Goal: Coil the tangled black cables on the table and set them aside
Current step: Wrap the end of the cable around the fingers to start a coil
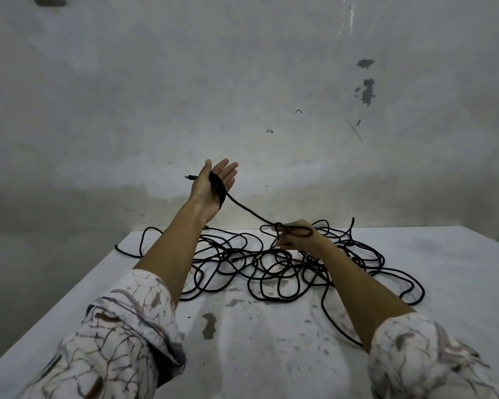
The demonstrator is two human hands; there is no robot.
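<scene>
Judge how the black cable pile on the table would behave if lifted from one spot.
The cable pile looks floppy: its loops sag and cross freely. Lifting one strand would probably drag neighbours along, since many overlap. The strand between the left hand and right hand runs taut, so it seems light.

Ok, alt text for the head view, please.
A raised left hand, fingers straight, has black cable wound around its palm, while the right hand pinches that same cable above a tangled pile on a stained white table.
</scene>
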